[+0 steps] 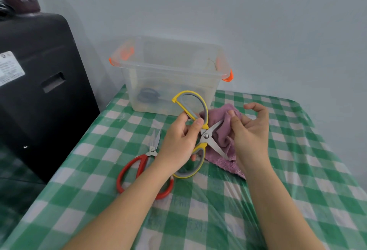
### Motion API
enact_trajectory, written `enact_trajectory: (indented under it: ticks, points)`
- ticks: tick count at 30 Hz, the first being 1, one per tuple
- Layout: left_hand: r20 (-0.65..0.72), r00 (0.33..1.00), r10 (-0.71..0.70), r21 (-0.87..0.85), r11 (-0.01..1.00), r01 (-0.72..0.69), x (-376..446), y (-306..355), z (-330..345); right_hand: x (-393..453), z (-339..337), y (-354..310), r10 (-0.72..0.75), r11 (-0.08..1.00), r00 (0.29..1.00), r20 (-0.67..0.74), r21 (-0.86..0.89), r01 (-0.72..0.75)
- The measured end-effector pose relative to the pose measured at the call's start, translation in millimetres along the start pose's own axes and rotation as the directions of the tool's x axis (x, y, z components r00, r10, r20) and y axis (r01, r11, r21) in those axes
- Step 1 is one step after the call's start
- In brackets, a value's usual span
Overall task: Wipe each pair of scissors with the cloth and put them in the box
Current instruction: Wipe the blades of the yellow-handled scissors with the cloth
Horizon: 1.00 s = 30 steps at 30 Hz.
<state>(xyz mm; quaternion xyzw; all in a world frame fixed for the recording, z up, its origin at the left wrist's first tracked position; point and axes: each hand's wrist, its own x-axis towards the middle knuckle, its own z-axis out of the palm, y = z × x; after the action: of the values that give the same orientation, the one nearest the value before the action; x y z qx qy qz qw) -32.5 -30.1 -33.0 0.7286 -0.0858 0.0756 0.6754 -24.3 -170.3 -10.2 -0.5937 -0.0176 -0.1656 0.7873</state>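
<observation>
My left hand (179,139) grips the yellow-and-grey scissors (205,136) by the handles, with the blades spread open and held above the table. My right hand (250,133) holds the purple cloth (223,133) and pinches it against the upper blade. Behind the hands stands the clear plastic box (168,65) with orange clips; a dark-handled pair of scissors (148,95) lies on its floor. A red-handled pair of scissors (139,167) rests on the table to the left, partly hidden under my left forearm.
The table wears a green-and-white checked cloth (297,170) under clear plastic. A large black appliance (39,83) stands close to the table's left edge. A pale wall rises right behind the box.
</observation>
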Motion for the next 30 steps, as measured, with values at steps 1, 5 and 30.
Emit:
enact_trajectory:
  ticks: [1, 5, 30]
  points:
    - [0.006, 1.0, -0.001, 0.004, 1.0, 0.001, 0, 0, 0, 1, 0, 1, -0.008, 1.0, 1.0, -0.014, -0.011, 0.007]
    - [0.019, 1.0, -0.014, -0.029, 0.999, 0.015, -1, 2, 1, 3, -2, 6, -0.006, 0.998, 0.997, -0.072, -0.059, 0.002]
    - [-0.035, 0.999, 0.009, -0.135, 0.991, -0.014, 0, 9, -6, 0, 1, -9, 0.043, 0.995, 0.988, 0.152, 0.086, -0.057]
